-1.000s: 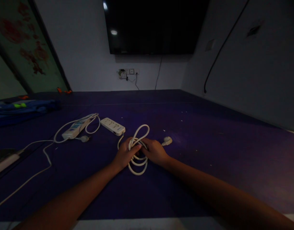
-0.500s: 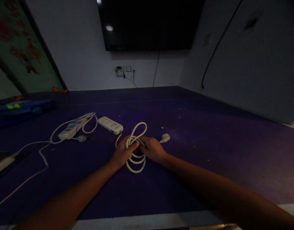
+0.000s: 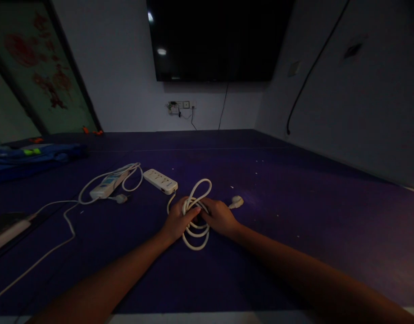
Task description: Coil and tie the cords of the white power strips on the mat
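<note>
Both hands grip a coiled white power cord just above the purple surface. My left hand is closed round the coil's left side, its thumb lying across the loops. On the right side, my right hand pinches the coil, with some fingertips hidden behind the loops. One loop sticks up above the hands. From the left hand the cord runs to a white power strip lying flat beyond it. The cord's plug rests on the surface past my right hand.
Another power strip with its looped cord and plug lies to the left. A further white strip sits at the left edge. Blue cloth lies far left. A television hangs on the wall above sockets.
The camera view has shifted slightly, so everything appears a little lower and further right. Both hands keep their hold on the coiled cord, whose shape is nearly the same.
</note>
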The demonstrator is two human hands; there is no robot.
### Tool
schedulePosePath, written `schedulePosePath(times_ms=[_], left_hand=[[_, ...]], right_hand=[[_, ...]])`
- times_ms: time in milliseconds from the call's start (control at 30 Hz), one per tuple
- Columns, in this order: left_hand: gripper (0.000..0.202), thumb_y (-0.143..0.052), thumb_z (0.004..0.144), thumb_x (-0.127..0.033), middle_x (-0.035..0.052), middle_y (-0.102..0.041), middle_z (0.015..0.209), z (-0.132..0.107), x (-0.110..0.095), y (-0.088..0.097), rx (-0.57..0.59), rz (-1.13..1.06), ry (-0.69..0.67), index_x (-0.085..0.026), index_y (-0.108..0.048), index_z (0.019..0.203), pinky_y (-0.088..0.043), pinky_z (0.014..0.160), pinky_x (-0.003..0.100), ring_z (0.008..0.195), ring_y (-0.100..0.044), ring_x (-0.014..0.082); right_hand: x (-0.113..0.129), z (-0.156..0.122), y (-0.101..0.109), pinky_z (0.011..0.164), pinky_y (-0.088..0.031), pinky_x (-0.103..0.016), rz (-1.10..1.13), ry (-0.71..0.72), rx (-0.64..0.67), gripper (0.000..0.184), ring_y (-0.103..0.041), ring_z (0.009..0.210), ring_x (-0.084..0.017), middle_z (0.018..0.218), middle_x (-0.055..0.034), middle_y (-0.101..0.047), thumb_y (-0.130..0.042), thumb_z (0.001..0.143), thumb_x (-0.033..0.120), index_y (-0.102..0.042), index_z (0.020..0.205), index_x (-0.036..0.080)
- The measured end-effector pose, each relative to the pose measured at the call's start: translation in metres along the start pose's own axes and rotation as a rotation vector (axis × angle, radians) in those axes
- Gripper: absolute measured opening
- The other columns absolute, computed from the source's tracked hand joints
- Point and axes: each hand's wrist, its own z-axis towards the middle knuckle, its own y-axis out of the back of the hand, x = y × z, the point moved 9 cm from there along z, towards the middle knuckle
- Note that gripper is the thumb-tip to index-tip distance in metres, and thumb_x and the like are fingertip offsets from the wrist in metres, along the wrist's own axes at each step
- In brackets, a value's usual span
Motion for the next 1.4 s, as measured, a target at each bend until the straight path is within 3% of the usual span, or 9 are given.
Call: schedulePosePath(times_ms=[333,800,1067,1200,1400], left_hand=[[0.022,-0.059,0.071,-0.031,-0.0018,-0.056,0.066,0.0013,-0.0005,-0.0002,-0.001,0.005,-0.039,-0.015,-0.056,0.085,-0.042,0.058,0.024,0.06,-0.053,0.0129],[0.019,-0.055,0.074,-0.034,-0.0033,-0.053,0.058,0.0018,-0.0026,0.0035,-0.042,0.066,-0.055,-0.016,-0.053,0.076,-0.042,0.055,0.023,0.056,-0.052,0.0122],[0.026,-0.05,0.077,-0.04,-0.0019,-0.053,0.059,0.0016,-0.0043,0.0043,-0.044,0.108,-0.074,-0.015,-0.056,0.082,-0.041,0.055,0.024,0.056,-0.052,0.0135],[0.027,-0.05,0.077,-0.041,-0.0012,-0.053,0.059,0.0013,-0.0056,0.0043,-0.042,0.129,-0.08,-0.015,-0.057,0.078,-0.04,0.056,0.025,0.058,-0.052,0.0139],[0.03,-0.051,0.076,-0.044,-0.0006,-0.053,0.06,0.0024,-0.0029,0.0016,-0.002,0.098,-0.055,-0.015,-0.056,0.072,-0.039,0.056,0.025,0.058,-0.05,0.0136]], right_hand=[[-0.0004,0.0009,-0.0011,0.059,-0.038,-0.021,0.04,0.03,-0.007,0.021,-0.058,0.067,-0.014,0.078,-0.0017,-0.063,-0.044,0.077,0.014,-0.057,0.092,0.019],[-0.0001,0.0004,0.0004,0.058,-0.038,-0.02,0.075,0.006,-0.009,0.018,-0.057,0.064,-0.012,0.076,-0.0004,-0.063,-0.046,0.078,0.018,-0.059,0.09,0.019],[0.0011,-0.0004,0.0021,0.064,-0.042,-0.023,0.042,0.008,-0.033,0.029,-0.061,0.075,-0.016,0.085,-0.0021,-0.066,-0.047,0.079,0.02,-0.056,0.106,0.022],[0.0019,-0.0019,0.0036,0.062,-0.042,-0.024,0.011,0.001,-0.045,0.039,-0.062,0.071,-0.016,0.087,-0.0042,-0.066,-0.044,0.083,0.026,-0.047,0.122,0.021],[0.001,-0.0025,0.0034,0.058,-0.041,-0.024,-0.018,-0.02,-0.028,0.045,-0.062,0.069,-0.017,0.083,-0.0055,-0.067,-0.039,0.087,0.034,-0.04,0.129,0.019]])
